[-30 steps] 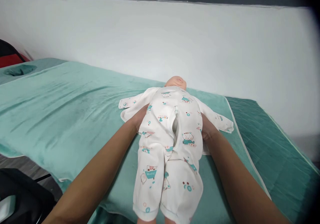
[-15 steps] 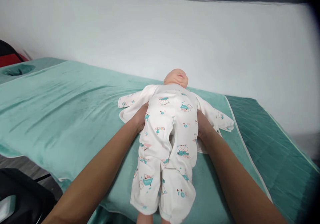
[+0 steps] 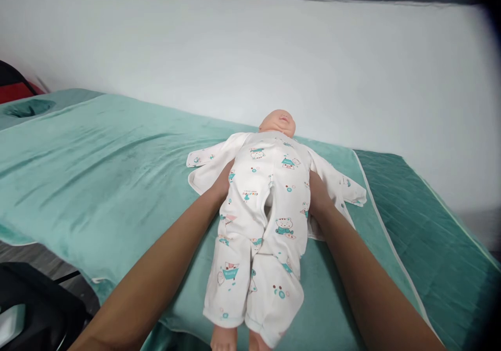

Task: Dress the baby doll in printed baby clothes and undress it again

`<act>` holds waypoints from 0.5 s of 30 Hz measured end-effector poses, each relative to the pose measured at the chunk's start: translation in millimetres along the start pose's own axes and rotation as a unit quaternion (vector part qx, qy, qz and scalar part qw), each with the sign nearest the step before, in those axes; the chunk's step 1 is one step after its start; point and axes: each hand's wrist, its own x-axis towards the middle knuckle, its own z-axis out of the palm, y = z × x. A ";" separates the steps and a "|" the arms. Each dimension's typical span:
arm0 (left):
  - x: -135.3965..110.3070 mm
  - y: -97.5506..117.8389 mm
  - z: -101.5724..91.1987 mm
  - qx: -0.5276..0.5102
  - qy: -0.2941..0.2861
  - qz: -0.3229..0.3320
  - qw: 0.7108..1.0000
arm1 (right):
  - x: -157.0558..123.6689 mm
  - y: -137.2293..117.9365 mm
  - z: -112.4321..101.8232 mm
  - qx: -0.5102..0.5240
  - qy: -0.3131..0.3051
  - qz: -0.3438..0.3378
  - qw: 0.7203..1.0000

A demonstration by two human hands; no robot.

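A baby doll (image 3: 277, 122) lies on its back, head toward the wall and bare feet (image 3: 224, 337) toward me. It wears a white printed jacket (image 3: 237, 145), sleeves spread to both sides, and white printed baby trousers (image 3: 287, 205) that reach high over its front. A split shows at the crotch of the trousers. At the left edge of the trousers, my left hand (image 3: 224, 180) is closed at the waist. Opposite it, my right hand (image 3: 318, 190) grips the right edge. Cloth and the doll's body hide the fingers of both hands.
A light green sheet (image 3: 97, 184) covers the bed under the doll. Darker green quilted cloth (image 3: 415, 215) lies at the right. Behind stands a white wall (image 3: 219, 53). A black object (image 3: 39, 299) is at lower left, a red and black one (image 3: 15, 90) at far left.
Both hands have moved slightly away from me, and the trousers have slid up with them. The trouser hems sit higher, showing more of the doll's feet.
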 end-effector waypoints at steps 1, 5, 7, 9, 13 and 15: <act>-0.2 -0.3 -0.1 0.006 0.003 0.000 1.000 | 0.7 2.7 0.0 -0.012 0.004 -0.008 1.000; -2.1 -0.8 0.6 0.010 0.027 -0.017 0.999 | 2.8 11.2 2.1 -0.014 0.016 -0.024 0.999; -2.5 -1.5 0.3 0.012 0.034 -0.019 0.999 | 3.5 12.8 2.8 -0.020 0.023 -0.024 0.999; -2.1 -2.6 -0.7 0.014 0.040 -0.022 0.999 | 4.6 12.8 2.8 -0.029 0.025 -0.018 0.999; -0.9 -3.6 -2.7 0.007 0.033 -0.032 0.999 | 6.2 12.0 3.2 -0.015 0.019 -0.005 1.000; -0.8 -3.1 -3.1 -0.010 0.020 -0.036 0.999 | 6.2 12.6 4.5 0.011 0.021 -0.001 1.000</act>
